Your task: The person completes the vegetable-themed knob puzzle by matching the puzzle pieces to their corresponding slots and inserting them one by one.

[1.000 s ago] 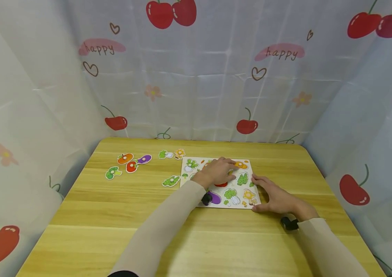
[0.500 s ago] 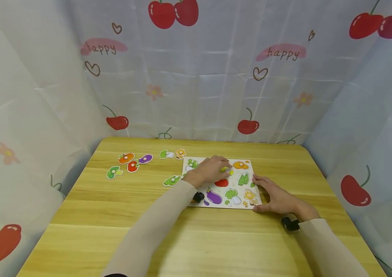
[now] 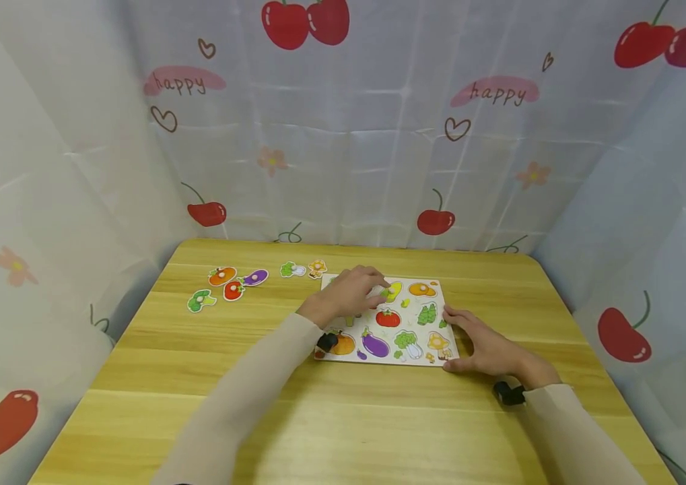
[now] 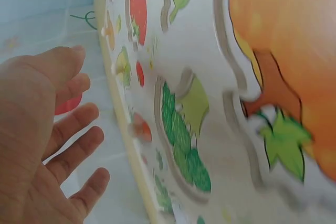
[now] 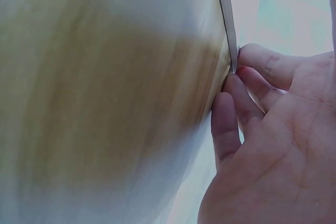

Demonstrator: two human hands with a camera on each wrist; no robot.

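A white vegetable puzzle board (image 3: 408,318) lies on the table in the head view. Over its left part hovers my left hand (image 3: 349,293), fingers relaxed and apart. In the left wrist view this hand (image 4: 31,124) holds nothing, and beside it show knobbed pieces, a cut-out with cucumbers printed in it and a large pumpkin picture (image 4: 310,40). My right hand (image 3: 488,347) grips the board's right edge, thumb by the near corner. The right wrist view shows bent fingertips (image 5: 226,108) against that edge. Tomato (image 3: 388,318) and eggplant (image 3: 375,343) pictures lie between the hands.
Left of the board lie loose knobbed pieces: broccoli (image 3: 200,301), pumpkin (image 3: 223,276), tomato (image 3: 233,290) and eggplant (image 3: 256,277). A cabbage piece (image 3: 292,269) and a mushroom piece (image 3: 317,269) lie behind. Cherry-print curtains (image 3: 367,168) enclose the wooden table (image 3: 379,417).
My left hand has moved left across the board, uncovering the orange, yellow and tomato pictures and covering the loose pea-pod piece's place. The right hand has stayed at the edge.
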